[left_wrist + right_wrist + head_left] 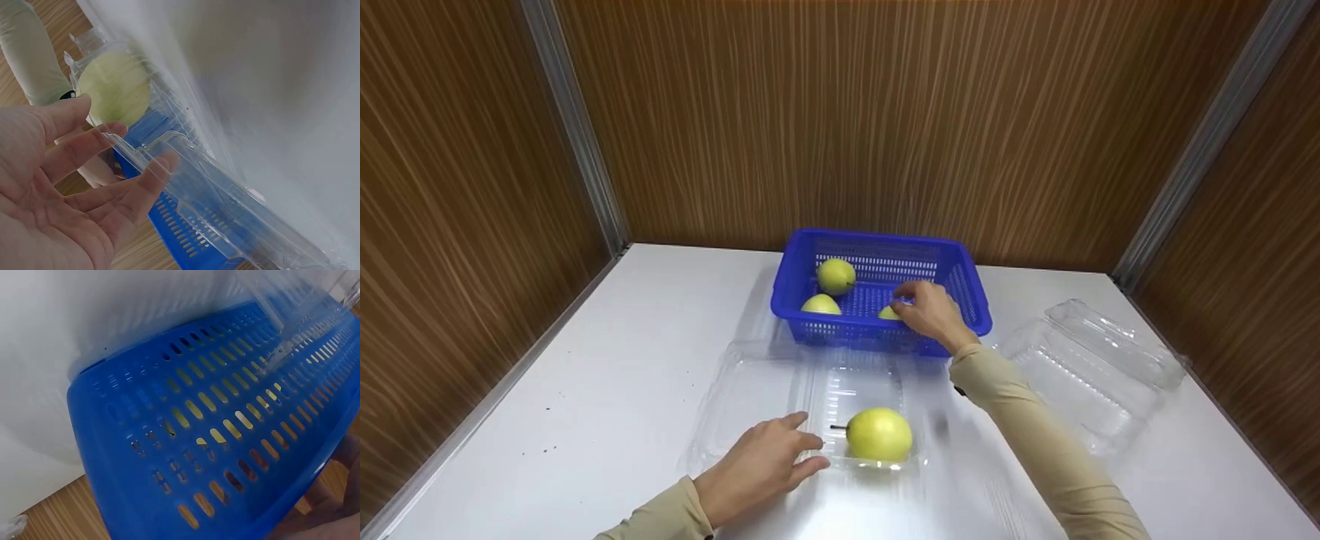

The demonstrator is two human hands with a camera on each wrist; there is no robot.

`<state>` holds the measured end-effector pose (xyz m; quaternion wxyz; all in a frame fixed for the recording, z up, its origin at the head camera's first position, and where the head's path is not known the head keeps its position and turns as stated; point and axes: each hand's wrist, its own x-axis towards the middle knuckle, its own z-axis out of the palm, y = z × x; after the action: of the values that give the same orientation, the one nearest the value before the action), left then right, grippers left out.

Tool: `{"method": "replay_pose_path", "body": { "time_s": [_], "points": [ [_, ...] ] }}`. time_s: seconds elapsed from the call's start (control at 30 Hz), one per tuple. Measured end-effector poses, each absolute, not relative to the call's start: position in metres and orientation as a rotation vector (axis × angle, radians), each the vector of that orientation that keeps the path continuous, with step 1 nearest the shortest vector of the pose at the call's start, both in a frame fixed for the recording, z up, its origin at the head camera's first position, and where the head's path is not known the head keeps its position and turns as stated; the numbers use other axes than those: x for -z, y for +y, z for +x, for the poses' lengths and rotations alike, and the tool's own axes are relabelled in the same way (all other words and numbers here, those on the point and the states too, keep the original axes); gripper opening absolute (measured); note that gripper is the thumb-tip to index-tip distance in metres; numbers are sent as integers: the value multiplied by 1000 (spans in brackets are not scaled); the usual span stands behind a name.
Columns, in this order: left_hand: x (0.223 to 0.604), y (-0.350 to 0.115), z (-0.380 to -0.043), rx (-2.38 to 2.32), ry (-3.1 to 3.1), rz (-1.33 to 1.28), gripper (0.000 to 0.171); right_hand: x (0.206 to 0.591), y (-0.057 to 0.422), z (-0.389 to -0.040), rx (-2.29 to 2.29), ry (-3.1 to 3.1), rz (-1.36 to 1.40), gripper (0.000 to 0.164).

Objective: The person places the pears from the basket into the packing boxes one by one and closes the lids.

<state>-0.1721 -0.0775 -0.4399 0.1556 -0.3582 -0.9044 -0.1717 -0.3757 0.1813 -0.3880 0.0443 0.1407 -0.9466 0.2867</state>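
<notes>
My right hand (931,309) reaches over the front rim of the blue plastic basket (877,322), its fingertips right at a yellow-green pear (888,313). The rim hides most of that pear; I cannot tell whether the fingers grip it. Through the basket's slots the right wrist view shows yellow pear skin (228,430). Loosely spread, my left hand (765,461) is by the middle of an opened clear plastic clamshell box (757,375). In the left wrist view its fingertips overlap the box's edge (185,149). One pear (879,435) lies in the right half, stem leftward.
Two more pears (836,277) sit at the basket's left side. At the right of the white table (607,360) lies another opened clear clamshell box (1080,375). Wood-grain panels (840,120) close off the back and both sides.
</notes>
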Motion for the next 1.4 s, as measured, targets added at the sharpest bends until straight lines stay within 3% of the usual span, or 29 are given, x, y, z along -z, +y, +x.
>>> {"method": "replay_pose_path", "body": {
  "time_s": [1.4],
  "points": [
    [442, -78, -172, 403, -2580, -999, 16, 388, 166, -405, -810, -3259, 143, 58]
  ]
}}
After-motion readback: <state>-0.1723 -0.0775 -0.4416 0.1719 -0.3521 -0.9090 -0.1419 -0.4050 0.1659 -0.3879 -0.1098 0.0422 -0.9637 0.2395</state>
